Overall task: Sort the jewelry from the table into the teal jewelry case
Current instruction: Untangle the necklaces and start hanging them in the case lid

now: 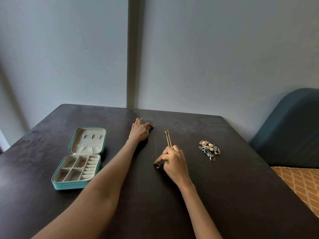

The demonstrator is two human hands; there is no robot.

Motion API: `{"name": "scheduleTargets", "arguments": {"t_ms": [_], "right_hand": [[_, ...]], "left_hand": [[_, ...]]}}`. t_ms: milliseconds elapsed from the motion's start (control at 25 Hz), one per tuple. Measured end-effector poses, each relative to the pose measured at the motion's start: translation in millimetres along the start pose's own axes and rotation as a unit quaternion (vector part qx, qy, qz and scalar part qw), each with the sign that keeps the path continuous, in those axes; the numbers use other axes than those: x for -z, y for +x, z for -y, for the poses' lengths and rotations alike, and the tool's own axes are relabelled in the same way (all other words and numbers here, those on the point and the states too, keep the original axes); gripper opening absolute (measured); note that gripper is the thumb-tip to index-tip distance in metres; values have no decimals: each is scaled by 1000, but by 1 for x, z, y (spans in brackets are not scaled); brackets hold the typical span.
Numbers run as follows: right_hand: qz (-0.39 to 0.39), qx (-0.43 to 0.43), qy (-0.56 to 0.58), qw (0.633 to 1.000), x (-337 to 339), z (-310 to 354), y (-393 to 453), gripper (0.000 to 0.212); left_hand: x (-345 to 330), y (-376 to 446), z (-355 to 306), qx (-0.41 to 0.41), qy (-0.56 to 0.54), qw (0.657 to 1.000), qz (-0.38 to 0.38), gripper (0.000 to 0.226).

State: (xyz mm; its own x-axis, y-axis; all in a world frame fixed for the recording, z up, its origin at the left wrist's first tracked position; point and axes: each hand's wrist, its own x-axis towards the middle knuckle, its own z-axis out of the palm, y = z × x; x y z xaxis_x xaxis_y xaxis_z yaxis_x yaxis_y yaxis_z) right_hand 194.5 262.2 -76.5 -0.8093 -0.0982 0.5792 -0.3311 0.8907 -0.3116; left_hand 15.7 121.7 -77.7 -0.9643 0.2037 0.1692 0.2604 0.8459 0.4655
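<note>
Teal covers the outside of the jewelry case [78,184], which lies open at the left of the frame on the dark desk [233,195], its lid laid back toward the upper left and its long axis running from the lower left up toward the wall. Its cream lining shows divided compartments and a row of ring rolls along the right side; something small and gold sits in one of the middle compartments. No brand, label or writing can be read anywhere. A thin chain [154,149], barely visible, is stretched nearly straight along the desk at the centre of the frame, running from far to near. The left hand [139,131] rests at its far end, fingers curled down with the fingertips at that end, though whether they pinch it I cannot tell. The right hand [174,161] is at the near end, its index finger pressing down by a small ring or clasp [157,166], while its other fingers are curled around the near end of a gold chain [167,138], which lies almost parallel, just right of the thin one. A heap of mixed jewelry [209,149], rings and earrings, lies further right, well apart from the case.
</note>
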Motion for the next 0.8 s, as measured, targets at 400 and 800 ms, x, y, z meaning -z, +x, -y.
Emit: {"name": "scheduleTargets", "arguments": {"t_ms": [400,800], "right_hand": [[23,-3,37,999,3,1,-2,46],[-3,-34,2,999,4,0,-1,46]], "left_hand": [[-1,2,-1,4,22,1000,17,36],[0,-1,-3,3,11,1000,5,35]]}}
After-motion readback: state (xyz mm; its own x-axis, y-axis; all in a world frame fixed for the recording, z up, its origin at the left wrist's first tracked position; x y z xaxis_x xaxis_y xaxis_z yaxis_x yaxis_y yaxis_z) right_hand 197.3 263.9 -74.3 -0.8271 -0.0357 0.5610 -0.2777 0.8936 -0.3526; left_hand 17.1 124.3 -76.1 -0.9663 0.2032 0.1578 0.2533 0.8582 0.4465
